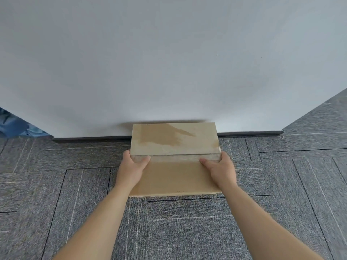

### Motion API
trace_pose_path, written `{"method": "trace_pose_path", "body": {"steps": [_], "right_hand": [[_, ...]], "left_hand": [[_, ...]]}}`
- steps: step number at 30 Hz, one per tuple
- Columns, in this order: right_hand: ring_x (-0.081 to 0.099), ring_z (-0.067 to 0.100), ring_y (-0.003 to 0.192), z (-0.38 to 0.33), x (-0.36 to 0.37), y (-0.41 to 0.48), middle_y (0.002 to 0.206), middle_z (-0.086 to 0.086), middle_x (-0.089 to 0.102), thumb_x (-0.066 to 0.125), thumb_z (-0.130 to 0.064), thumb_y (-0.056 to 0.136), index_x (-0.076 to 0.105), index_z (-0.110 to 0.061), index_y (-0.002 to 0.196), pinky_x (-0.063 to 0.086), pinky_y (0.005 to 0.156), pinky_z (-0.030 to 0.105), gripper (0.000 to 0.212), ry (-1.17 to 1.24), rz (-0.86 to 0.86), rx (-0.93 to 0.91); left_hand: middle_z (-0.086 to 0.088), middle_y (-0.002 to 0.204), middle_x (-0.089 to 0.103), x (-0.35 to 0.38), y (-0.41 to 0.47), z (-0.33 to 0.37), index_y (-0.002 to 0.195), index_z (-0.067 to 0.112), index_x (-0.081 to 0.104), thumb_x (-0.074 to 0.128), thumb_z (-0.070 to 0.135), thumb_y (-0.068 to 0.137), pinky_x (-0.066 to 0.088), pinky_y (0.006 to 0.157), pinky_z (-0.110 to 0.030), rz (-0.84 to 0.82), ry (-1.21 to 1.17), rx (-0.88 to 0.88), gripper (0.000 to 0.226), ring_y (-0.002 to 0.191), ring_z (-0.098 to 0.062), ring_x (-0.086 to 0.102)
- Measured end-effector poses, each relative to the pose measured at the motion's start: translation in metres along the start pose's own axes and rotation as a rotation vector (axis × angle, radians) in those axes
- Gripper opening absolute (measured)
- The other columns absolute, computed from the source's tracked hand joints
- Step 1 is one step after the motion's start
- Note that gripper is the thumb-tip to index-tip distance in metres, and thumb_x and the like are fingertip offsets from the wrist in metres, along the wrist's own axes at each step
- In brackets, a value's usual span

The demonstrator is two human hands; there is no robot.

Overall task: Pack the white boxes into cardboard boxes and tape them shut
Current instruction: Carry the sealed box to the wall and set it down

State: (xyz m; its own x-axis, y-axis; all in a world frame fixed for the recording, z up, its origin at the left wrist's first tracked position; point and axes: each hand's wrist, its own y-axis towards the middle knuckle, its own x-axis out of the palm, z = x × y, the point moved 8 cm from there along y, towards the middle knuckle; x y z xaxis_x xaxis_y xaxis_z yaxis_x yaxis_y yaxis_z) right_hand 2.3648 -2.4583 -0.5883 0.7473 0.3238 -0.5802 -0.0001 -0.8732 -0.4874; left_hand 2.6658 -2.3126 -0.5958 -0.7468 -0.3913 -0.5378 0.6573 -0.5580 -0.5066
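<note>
Between both hands, a taped cardboard box [174,158] is held above grey carpet [187,231], its far end near a white wall [169,62]. Left hand [131,168] grips its left edge, right hand [220,168] its right edge, thumbs on top.

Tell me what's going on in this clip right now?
A person holds a closed cardboard box with both bare hands, the left hand on its left side and the right hand on its right, thumbs on top by the taped centre seam. The box is held out over grey carpet, close to a white wall. No white boxes or tape roll are in view.
</note>
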Motion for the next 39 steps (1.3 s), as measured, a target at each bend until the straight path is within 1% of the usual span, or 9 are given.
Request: {"method": "trace_pose_path", "body": {"steps": [10,14,18,20,21,23,24,33,39], "right_hand": [[0.061,0.015,0.084,0.001,0.0,-0.002,0.099,-0.006,0.064,0.075,-0.057,0.076,0.05,-0.023,0.107,0.049,0.07,0.034,0.052,-0.068,-0.012,-0.031],[0.058,0.023,0.107,-0.005,-0.004,-0.007,0.119,-0.001,0.057,0.062,-0.074,0.076,0.044,-0.017,0.126,0.052,0.083,0.041,0.077,-0.289,-0.056,-0.036],[0.045,0.026,0.129,-0.03,-0.018,-0.024,0.143,0.007,0.042,0.062,-0.065,0.083,0.033,-0.012,0.144,0.046,0.102,0.045,0.086,-0.34,-0.029,-0.094],[0.04,0.026,0.135,-0.057,-0.028,-0.04,0.151,0.006,0.035,0.06,-0.059,0.087,0.028,-0.013,0.15,0.045,0.104,0.044,0.085,-0.3,-0.014,-0.134],[0.04,0.025,0.136,-0.072,-0.033,-0.05,0.153,0.005,0.034,0.06,-0.057,0.089,0.027,-0.014,0.152,0.044,0.103,0.044,0.083,-0.267,-0.012,-0.154],[0.04,0.023,0.136,-0.111,-0.051,-0.079,0.153,0.002,0.035,0.059,-0.053,0.091,0.029,-0.016,0.152,0.042,0.102,0.042,0.077,-0.204,-0.018,-0.203],[0.04,0.021,0.136,-0.133,-0.063,-0.096,0.153,0.0,0.036,0.059,-0.052,0.091,0.031,-0.017,0.151,0.042,0.102,0.041,0.075,-0.179,-0.024,-0.224],[0.051,0.006,0.117,-0.352,-0.272,-0.297,0.134,-0.013,0.051,0.06,-0.05,0.091,0.042,-0.024,0.142,0.046,0.087,0.029,0.06,0.002,-0.004,-0.319],[0.058,0.001,0.1,-0.482,-0.435,-0.441,0.114,-0.016,0.059,0.061,-0.047,0.091,0.05,-0.024,0.132,0.048,0.081,0.026,0.049,0.095,0.087,-0.369]], "left_hand": [[0.005,0.114,0.057,-0.002,-0.013,0.006,0.133,0.016,0.045,0.071,0.045,0.087,0.042,0.077,-0.032,0.067,0.053,0.047,0.061,0.1,-0.018,0.056],[-0.004,0.135,0.056,-0.016,-0.024,0.022,0.145,0.012,0.039,0.071,0.048,0.085,0.045,0.075,-0.03,0.114,0.151,0.083,0.076,0.101,-0.018,0.057],[-0.005,0.133,0.049,-0.029,-0.044,0.048,0.142,0.008,0.043,0.068,0.032,0.092,0.039,0.041,-0.01,0.113,0.184,0.107,0.061,0.071,-0.002,0.047],[-0.004,0.126,0.05,-0.041,-0.058,0.072,0.134,0.009,0.05,0.064,0.03,0.094,0.04,0.045,-0.009,0.122,0.211,0.16,0.048,0.074,-0.003,0.048],[-0.002,0.128,0.051,-0.046,-0.066,0.086,0.133,0.011,0.051,0.063,0.034,0.094,0.042,0.059,-0.009,0.12,0.209,0.193,0.048,0.085,-0.008,0.053],[0.001,0.13,0.056,-0.062,-0.091,0.121,0.132,0.014,0.052,0.06,0.043,0.093,0.044,0.083,-0.025,0.093,0.179,0.238,0.049,0.107,-0.012,0.055],[0.004,0.128,0.057,-0.071,-0.106,0.142,0.131,0.016,0.054,0.06,0.045,0.093,0.043,0.086,-0.028,0.068,0.165,0.252,0.048,0.109,-0.011,0.055],[0.019,0.1,0.063,-0.222,-0.321,0.402,0.12,0.024,0.061,0.064,0.04,0.093,0.042,0.071,-0.013,-0.068,0.054,0.407,0.032,0.091,0.006,0.059],[0.017,0.099,0.064,-0.336,-0.482,0.563,0.118,0.025,0.061,0.062,0.041,0.093,0.045,0.072,-0.016,-0.107,0.065,0.519,0.029,0.091,0.003,0.06]]}}
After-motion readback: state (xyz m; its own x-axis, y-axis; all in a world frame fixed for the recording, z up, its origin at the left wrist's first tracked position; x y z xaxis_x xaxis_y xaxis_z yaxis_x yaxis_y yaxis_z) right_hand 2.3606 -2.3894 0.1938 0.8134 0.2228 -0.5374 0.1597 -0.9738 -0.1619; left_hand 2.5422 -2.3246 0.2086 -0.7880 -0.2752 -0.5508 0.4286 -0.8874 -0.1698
